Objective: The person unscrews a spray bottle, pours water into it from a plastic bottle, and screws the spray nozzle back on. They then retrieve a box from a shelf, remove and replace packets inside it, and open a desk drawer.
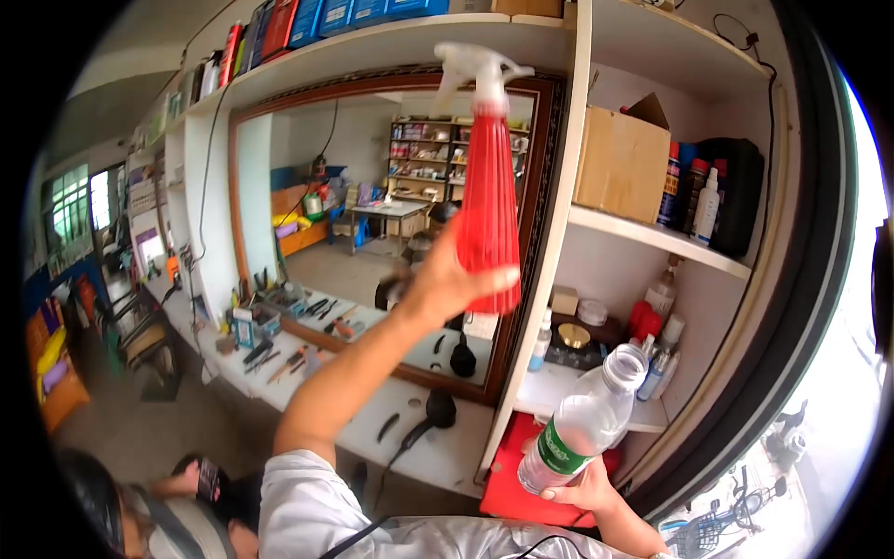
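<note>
My left hand is raised in front of the mirror, its fingers wrapped round the lower part of a red ribbed spray bottle. The bottle stands nearly upright and has a white trigger head on top. Lower down on the right, my right hand grips a clear plastic bottle near its base. A green label goes round this bottle. Its mouth is uncapped and it leans to the right. Whether any liquid is in it, I cannot tell.
A framed mirror stands behind a white counter holding a hair dryer, combs and several tools. Shelves on the right carry a cardboard box, spray cans and bottles. A red box-like thing is below. A person sits at lower left.
</note>
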The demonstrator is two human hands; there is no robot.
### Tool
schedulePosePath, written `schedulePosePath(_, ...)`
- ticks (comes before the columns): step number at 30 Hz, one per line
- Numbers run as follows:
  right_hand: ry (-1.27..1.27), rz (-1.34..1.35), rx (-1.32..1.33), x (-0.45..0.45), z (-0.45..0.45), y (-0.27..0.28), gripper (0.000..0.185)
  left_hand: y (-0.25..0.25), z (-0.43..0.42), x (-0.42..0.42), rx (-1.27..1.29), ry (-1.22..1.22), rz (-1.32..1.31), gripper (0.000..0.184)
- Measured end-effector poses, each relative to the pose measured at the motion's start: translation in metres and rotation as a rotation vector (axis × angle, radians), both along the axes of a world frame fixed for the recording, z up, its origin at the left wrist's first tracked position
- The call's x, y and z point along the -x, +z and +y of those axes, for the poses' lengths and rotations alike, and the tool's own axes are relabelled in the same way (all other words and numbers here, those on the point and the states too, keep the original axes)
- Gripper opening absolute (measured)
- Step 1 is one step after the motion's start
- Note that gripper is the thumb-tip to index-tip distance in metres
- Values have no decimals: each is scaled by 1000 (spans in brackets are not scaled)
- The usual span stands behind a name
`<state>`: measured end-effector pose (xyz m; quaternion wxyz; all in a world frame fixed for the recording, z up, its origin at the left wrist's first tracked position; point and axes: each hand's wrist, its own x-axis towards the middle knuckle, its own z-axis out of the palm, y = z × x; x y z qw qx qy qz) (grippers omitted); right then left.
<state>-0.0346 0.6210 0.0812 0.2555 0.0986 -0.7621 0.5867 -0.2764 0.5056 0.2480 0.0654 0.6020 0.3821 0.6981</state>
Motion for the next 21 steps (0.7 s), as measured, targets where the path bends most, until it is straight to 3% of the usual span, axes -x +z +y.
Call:
schedulePosePath(5,165,-76,95,-55,-30,-17,78,-88,-35,-99,18,-87,-118,65)
schedulePosePath(9,188,-131,103,-101,-47,-36,78,-141,-64,-174,46,38,-149,69)
schedulePosePath(15,169,-96,172,-153,-74,-47,78,-177,-120,-254,222,129,-231,58)
schedulePosePath(21,400,-216,130,-162,-95,-87,81,-210,-193,-307,391,254,-278,56)
